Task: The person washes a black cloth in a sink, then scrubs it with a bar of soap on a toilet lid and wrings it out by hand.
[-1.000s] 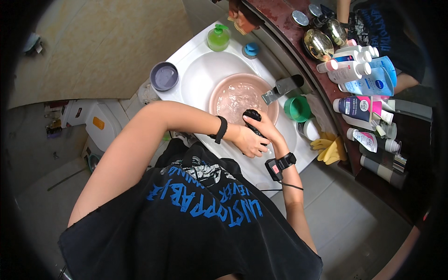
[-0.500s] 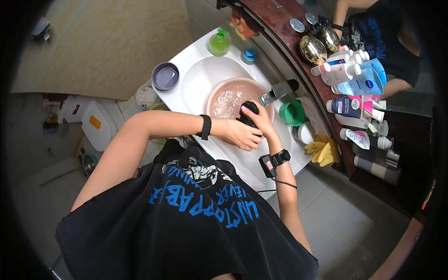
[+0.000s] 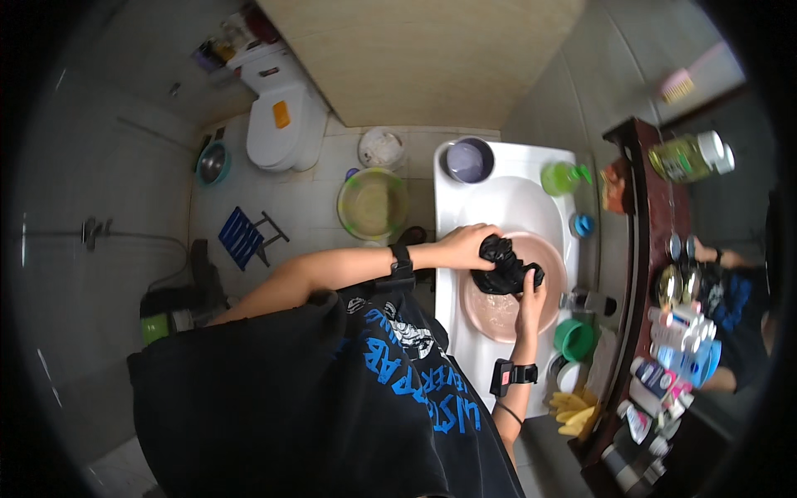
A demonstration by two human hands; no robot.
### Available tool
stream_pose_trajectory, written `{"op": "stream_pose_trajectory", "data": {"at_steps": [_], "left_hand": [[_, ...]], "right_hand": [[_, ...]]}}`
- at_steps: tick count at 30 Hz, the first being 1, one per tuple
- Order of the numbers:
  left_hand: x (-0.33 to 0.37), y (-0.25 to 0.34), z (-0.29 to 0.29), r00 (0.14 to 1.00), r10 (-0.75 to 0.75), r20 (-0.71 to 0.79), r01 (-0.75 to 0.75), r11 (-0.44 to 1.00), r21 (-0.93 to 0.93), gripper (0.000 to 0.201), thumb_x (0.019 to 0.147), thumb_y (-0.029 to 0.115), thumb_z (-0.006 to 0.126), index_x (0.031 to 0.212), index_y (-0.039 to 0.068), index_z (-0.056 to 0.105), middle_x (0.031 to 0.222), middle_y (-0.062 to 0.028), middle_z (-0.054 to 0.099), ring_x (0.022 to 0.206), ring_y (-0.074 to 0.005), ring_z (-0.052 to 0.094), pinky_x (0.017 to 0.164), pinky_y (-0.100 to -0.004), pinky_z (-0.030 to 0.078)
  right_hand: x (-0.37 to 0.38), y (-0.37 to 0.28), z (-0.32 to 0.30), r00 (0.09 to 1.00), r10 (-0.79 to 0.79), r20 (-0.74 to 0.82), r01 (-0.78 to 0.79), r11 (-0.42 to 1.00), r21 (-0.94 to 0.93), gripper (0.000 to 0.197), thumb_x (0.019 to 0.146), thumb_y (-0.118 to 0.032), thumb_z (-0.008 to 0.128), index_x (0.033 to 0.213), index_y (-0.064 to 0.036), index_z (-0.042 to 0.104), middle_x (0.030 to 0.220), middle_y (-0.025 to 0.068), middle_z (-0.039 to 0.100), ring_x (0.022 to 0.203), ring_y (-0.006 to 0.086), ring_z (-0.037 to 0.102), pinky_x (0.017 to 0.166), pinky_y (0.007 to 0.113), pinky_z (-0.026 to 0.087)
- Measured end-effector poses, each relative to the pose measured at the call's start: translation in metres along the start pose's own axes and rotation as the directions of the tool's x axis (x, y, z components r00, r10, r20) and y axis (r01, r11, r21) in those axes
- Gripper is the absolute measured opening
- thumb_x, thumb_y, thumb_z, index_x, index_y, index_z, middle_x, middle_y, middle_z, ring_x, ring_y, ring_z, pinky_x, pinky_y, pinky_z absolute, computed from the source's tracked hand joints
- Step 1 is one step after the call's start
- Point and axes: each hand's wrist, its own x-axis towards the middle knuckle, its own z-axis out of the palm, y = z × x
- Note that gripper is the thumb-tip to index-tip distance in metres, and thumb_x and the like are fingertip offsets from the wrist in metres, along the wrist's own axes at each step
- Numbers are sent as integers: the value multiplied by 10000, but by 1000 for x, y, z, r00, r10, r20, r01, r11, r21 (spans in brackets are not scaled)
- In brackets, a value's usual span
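Note:
A bunched black cloth (image 3: 501, 271) is stretched between my two hands over a round pink basin (image 3: 560, 278), which holds water. My left hand (image 3: 465, 246) is closed round the cloth's left end. At its other end, my right hand (image 3: 531, 300) grips the cloth with the thumb up along it. The basin sits in the white sink (image 3: 508, 192), beside the tap (image 3: 583, 302). What kind of garment or cloth this is, I cannot tell, since it is crumpled and partly covered by my fingers.
Round the sink are a purple bowl (image 3: 490, 159), a green pump bottle (image 3: 560, 178), a green cup (image 3: 573, 339) and yellow gloves (image 3: 573, 412). Bottles crowd the dark shelf (image 3: 618, 390) at right. On the floor stand a green-rimmed basin (image 3: 374, 203) and a blue folding stool (image 3: 242, 238).
The view has swung, bringing the toilet and floor further in. My hands have moved apart, and the black cloth, balled up between them before, is now drawn out longer.

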Motion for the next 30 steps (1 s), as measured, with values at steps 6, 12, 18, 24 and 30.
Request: {"op": "stream_pose_trajectory", "data": {"at_steps": [6,12,18,24,30], "left_hand": [[-61,-42,-49,950,-247,-191,211,959,-191,502,659,230,746,1075,69,516,964,-133,621,891,-256,616,794,-339,473],[-121,-64,-122,759,-486,-434,213,814,-539,575,713,258,738,1165,5,489,1087,-96,563,1033,-170,517,901,-284,395],[-213,-115,-208,425,-638,-642,54,726,-686,544,721,229,724,1158,16,478,1071,-97,553,1011,-183,525,879,-296,415],[-340,-183,-298,83,-711,-699,-55,697,-715,506,672,230,741,1074,24,513,1003,-100,590,919,-201,564,809,-304,448],[-455,-218,-366,-264,-703,-661,3,684,-729,524,715,213,735,1120,6,476,1063,-125,564,948,-215,559,818,-331,443]], "right_hand": [[9,-6,84,966,-94,243,136,977,-165,272,929,-227,512,1072,3,533,1011,82,575,952,160,518,870,285,402],[20,-13,172,920,-11,391,108,968,-225,440,934,-277,490,1314,-83,386,1310,117,437,1179,198,431,859,336,442],[28,1,254,844,-187,502,379,870,-314,447,893,-146,560,1288,-16,395,1273,157,473,1160,242,465,971,334,370],[10,19,339,796,-144,588,513,675,-530,515,873,-192,594,1322,-97,359,1129,153,572,933,218,604,767,319,486],[-10,22,426,776,-41,630,533,576,-619,530,859,-205,603,1321,-104,365,1110,187,587,869,257,649,733,339,507]]}}
